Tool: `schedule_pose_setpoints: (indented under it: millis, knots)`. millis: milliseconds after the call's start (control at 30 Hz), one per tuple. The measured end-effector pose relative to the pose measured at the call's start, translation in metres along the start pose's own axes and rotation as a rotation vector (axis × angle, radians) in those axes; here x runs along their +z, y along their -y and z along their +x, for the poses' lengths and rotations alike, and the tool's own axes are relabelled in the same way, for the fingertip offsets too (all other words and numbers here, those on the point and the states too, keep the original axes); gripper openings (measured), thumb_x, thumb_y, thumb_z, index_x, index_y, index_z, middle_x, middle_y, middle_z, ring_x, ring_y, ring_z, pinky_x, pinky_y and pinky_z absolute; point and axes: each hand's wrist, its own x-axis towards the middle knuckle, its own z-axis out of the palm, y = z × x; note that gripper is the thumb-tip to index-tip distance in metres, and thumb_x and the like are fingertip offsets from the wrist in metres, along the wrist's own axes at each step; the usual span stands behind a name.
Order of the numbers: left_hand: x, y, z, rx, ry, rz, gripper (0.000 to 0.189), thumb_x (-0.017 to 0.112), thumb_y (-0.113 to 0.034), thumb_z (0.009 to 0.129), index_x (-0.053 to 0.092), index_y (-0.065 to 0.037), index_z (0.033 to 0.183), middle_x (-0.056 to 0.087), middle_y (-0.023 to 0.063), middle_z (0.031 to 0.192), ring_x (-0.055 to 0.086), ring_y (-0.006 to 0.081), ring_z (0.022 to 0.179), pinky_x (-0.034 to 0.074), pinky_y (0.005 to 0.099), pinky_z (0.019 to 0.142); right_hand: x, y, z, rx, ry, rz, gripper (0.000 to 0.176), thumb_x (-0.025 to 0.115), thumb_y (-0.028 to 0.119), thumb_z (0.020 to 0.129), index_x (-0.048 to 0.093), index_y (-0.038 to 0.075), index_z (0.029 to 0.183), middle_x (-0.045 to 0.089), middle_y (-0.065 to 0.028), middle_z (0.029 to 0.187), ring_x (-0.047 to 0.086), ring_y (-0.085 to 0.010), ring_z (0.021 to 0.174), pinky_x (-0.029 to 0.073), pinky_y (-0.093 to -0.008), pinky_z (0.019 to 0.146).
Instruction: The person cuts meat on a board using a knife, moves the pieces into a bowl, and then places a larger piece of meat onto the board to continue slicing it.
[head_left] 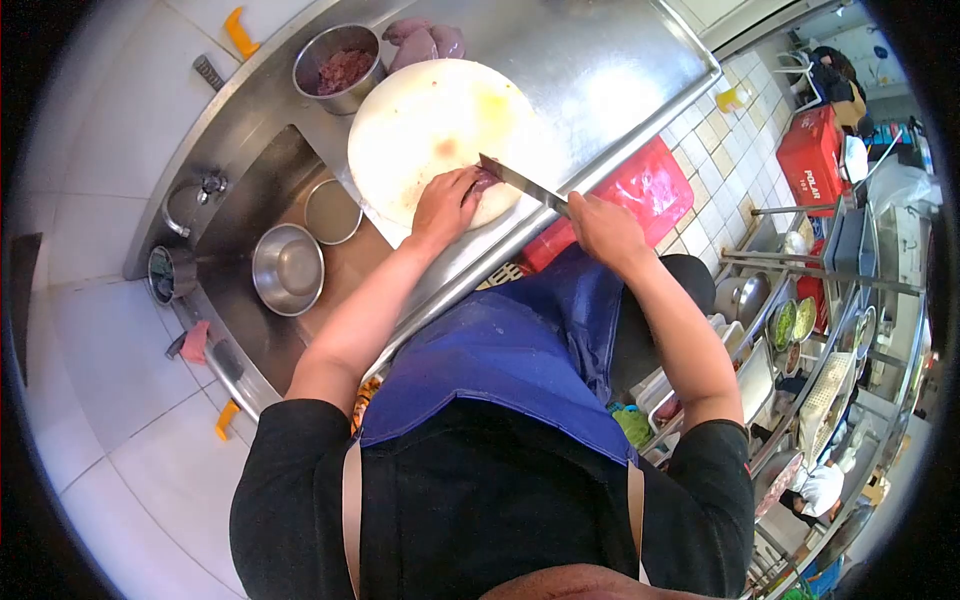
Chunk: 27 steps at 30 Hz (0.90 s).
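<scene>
In the head view I see my left hand (445, 205) curled down, fingertips pinning a small dark piece of meat (487, 182) at the near edge of the round white cutting board (430, 120) on the steel surface (600, 70). My right hand (603, 228) is closed round the handle of a long knife (522, 183), whose blade meets the meat. I judge the meat soft, wet, light and apt to skid, so I would hold it from above with bent fingertips back from the blade, and take the stiff knife by its handle only.

White lettering "POLAR" on the red box (812, 155) at the far right, smaller line beneath illegible.
</scene>
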Motion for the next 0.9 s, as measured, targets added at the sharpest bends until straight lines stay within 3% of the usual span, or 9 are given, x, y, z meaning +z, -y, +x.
schedule_pose_setpoints:
  millis: [100,200,433,767,900]
  knots:
    - [-0.011,-0.006,-0.006,-0.178,0.024,-0.138,0.029,0.070,-0.018,0.096,0.071,-0.003,0.121,0.069,0.0160,0.117,0.064,0.0373,0.113,0.053,0.0455,0.099,0.000,0.008,0.002,0.002,-0.052,0.037,0.015,0.052,0.013,0.100,0.057,0.004,0.110,0.072,-0.0214,0.091,0.075,-0.0419,0.084,0.059,-0.0557,0.073]
    - [-0.008,0.003,-0.004,-0.159,0.119,-0.059,0.031,0.071,-0.019,0.096,0.073,0.001,0.119,0.069,0.0189,0.121,0.065,0.0371,0.115,0.052,0.0458,0.101,-0.001,0.030,0.019,0.023,-0.072,0.075,0.013,0.053,0.013,0.099,0.057,0.004,0.108,0.072,-0.0210,0.092,0.074,-0.0418,0.086,0.059,-0.0557,0.074]
    - [-0.006,-0.003,-0.002,-0.140,0.076,-0.057,0.029,0.073,-0.019,0.096,0.075,0.000,0.117,0.070,0.0191,0.118,0.064,0.0381,0.113,0.052,0.0453,0.100,0.005,0.060,0.058,-0.029,-0.024,0.084,0.013,0.053,0.013,0.100,0.058,0.005,0.109,0.072,-0.0206,0.095,0.075,-0.0419,0.088,0.060,-0.0531,0.075]
    - [-0.004,-0.004,0.000,-0.170,0.085,0.013,0.030,0.074,-0.017,0.092,0.075,0.000,0.116,0.070,0.0192,0.116,0.065,0.0380,0.112,0.053,0.0459,0.099,0.025,0.015,0.015,-0.080,-0.009,0.048,0.016,0.051,0.016,0.102,0.054,0.005,0.113,0.072,-0.0197,0.092,0.075,-0.0406,0.082,0.058,-0.0551,0.070]
    - [-0.008,0.004,-0.008,-0.142,0.079,-0.058,0.030,0.073,-0.017,0.092,0.075,-0.001,0.117,0.071,0.0181,0.118,0.065,0.0367,0.114,0.052,0.0452,0.101,-0.003,0.008,-0.005,-0.030,0.049,0.016,0.014,0.051,0.017,0.103,0.055,0.005,0.111,0.071,-0.0200,0.092,0.074,-0.0418,0.085,0.057,-0.0565,0.070]
